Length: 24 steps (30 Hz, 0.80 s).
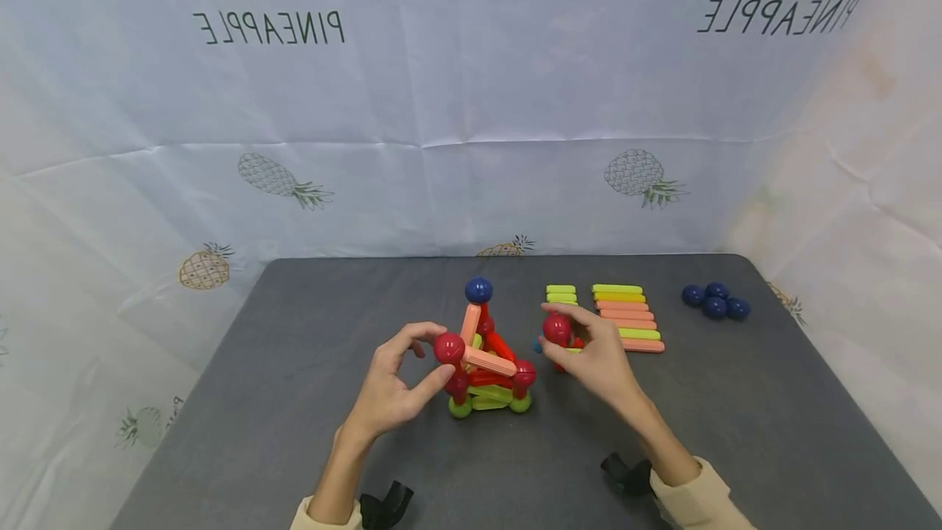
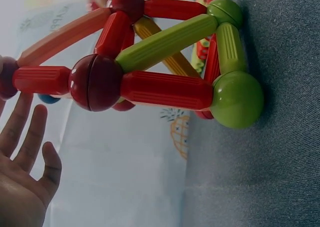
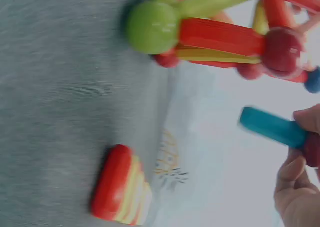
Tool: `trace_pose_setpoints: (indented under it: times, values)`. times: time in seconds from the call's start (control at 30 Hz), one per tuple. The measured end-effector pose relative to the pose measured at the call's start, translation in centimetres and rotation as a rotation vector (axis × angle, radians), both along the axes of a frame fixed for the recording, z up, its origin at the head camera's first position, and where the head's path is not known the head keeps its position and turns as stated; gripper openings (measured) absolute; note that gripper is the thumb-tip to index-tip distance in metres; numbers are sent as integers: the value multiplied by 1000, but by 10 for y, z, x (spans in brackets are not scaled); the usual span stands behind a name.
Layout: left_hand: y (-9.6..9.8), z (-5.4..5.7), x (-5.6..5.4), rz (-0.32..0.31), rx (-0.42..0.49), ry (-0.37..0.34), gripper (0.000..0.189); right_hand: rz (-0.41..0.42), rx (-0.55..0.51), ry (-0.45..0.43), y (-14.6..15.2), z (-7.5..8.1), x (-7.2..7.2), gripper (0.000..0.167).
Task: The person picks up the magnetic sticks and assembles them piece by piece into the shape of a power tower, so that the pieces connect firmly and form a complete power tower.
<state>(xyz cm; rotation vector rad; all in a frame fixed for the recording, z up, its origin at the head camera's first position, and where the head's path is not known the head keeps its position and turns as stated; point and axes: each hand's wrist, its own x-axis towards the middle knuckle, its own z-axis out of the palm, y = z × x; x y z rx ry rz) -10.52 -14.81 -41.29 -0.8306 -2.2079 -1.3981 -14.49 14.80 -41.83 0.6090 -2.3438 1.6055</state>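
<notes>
A frame of magnetic rods and balls [image 1: 489, 393] stands on the dark table, with green balls [image 2: 237, 99] at its base and a blue ball [image 1: 478, 290] on top. My left hand [image 1: 393, 391] pinches a red ball [image 1: 449, 348] at the frame's upper left corner, between thumb and fingers. A salmon rod [image 1: 490, 361] runs from that ball to another red ball [image 1: 524, 374]. To the right of the frame, my right hand [image 1: 599, 354] pinches a separate red ball [image 1: 557, 328]. A teal rod [image 3: 272, 124] sticks out from this ball towards the frame, its tip apart from it.
Behind the right hand lie a row of yellow, green and salmon rods [image 1: 624, 307] and a smaller group of lime rods [image 1: 561, 290]. Several dark blue balls [image 1: 715, 307] cluster at the back right. A pineapple-print cloth [image 1: 456, 88] hangs behind the table.
</notes>
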Motion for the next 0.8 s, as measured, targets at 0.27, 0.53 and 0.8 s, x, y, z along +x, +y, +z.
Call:
trace_pose_setpoints:
  times: [0.27, 0.53, 0.8]
  values:
    - [0, -2, 0, 8, -14, -21, 46, 102, -183, 35, -3, 35, 8, 68]
    - [6, -10, -3, 15, -122, -155, 67, 144, -203, 49, -15, 39, 17, 47]
    - [10, -22, -8, 16, -163, -257, 51, 231, -93, 96, -21, 23, 14, 42]
